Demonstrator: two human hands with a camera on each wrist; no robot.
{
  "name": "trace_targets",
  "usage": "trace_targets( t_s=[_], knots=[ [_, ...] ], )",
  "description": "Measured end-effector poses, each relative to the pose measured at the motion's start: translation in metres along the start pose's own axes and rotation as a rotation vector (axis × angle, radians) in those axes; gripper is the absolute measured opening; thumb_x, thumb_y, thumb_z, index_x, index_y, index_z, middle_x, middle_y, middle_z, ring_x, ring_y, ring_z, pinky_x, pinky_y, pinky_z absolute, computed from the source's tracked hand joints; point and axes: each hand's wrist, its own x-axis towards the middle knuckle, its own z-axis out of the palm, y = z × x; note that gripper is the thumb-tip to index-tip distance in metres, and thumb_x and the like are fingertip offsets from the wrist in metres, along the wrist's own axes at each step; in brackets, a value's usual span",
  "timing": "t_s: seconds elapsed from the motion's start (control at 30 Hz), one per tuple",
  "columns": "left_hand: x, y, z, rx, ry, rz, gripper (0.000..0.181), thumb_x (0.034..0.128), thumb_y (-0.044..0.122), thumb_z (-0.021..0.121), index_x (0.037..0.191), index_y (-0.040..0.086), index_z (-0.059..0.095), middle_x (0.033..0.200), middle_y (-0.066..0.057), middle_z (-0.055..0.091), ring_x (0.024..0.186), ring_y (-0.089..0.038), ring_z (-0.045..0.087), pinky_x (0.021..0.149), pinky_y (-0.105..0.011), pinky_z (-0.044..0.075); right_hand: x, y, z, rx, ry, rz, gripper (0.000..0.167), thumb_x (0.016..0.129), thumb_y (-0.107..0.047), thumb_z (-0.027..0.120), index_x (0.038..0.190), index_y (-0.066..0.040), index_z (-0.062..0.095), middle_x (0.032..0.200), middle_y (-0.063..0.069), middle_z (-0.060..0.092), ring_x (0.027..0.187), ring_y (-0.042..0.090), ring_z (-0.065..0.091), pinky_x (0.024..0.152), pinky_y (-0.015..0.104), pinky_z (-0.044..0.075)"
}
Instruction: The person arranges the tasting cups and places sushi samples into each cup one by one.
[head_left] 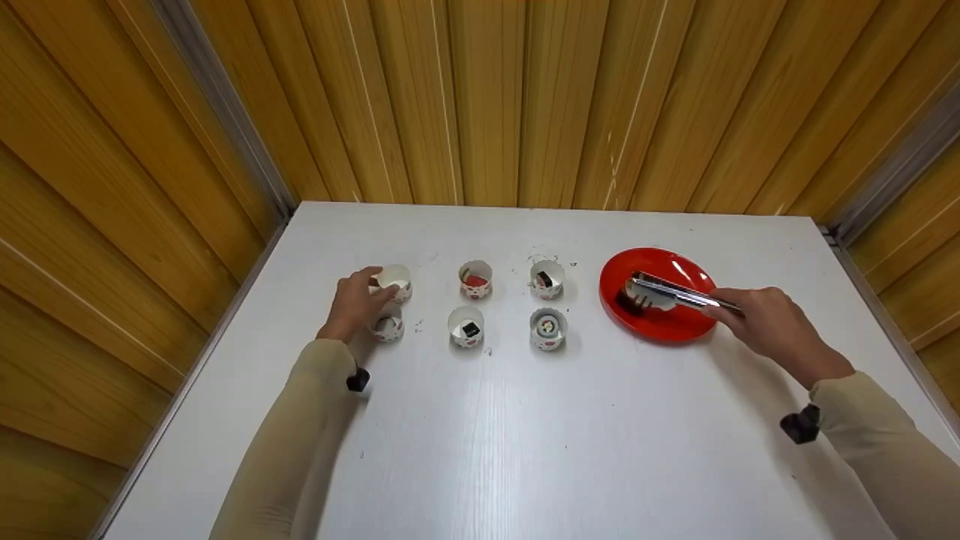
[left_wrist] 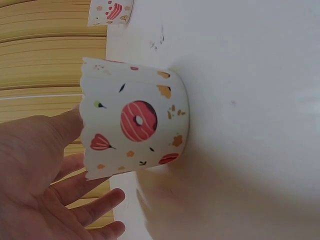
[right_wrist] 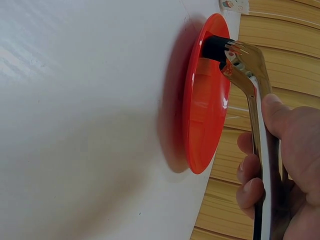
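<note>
My left hand (head_left: 354,304) holds the back-left white paper cup (head_left: 401,282), thumb at the near side and a finger across at its far-left side. Close in front of that hand stands the front-left paper cup (head_left: 388,327); its donut-printed side (left_wrist: 139,120) fills the left wrist view and hides the thumb tip. With my right hand (head_left: 772,326) I grip metal tongs (right_wrist: 257,125). The tongs' ends close round a dark, roll-shaped piece (right_wrist: 216,48) at the left part of the red plate (head_left: 660,328); it looks like a sushi roll.
To the middle stand more paper cups: one with a red piece (head_left: 475,280), others with black-and-white pieces (head_left: 470,329) and a round sushi-like roll (head_left: 548,325). Ribbed wood-look panels (head_left: 480,105) enclose the white table (head_left: 517,442) at the back and sides.
</note>
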Motion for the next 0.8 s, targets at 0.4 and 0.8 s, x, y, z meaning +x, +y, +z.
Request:
trace_targets(
  t_s=[0.4, 0.8],
  knots=[
    [0.001, -0.001, 0.001, 0.004, -0.003, -0.019, 0.06, 0.1023, 0.032, 0.066, 0.151, 0.002, 0.047, 0.137, -0.024, 0.059, 0.131, -0.038, 0.053, 0.11, -0.052, 0.041, 0.003, -0.001, -0.005, -0.008, -0.029, 0.007, 0.035, 0.095, -0.015, 0.075, 0.125, 0.002, 0.07, 0.077, 0.003, 0.064, 0.068, 0.023, 0.051, 0.055, 0.031, 0.043],
    [0.0, -0.002, 0.001, -0.013, -0.001, 0.019, 0.061, 0.1017, 0.033, 0.067, 0.15, 0.001, 0.048, 0.135, -0.025, 0.061, 0.129, -0.038, 0.055, 0.108, -0.051, 0.043, 0.005, -0.001, -0.016, -0.054, -0.001, -0.047, 0.03, 0.095, -0.016, 0.075, 0.119, 0.002, 0.072, 0.076, 0.002, 0.066, 0.067, 0.021, 0.05, 0.057, 0.034, 0.041]
  ],
)
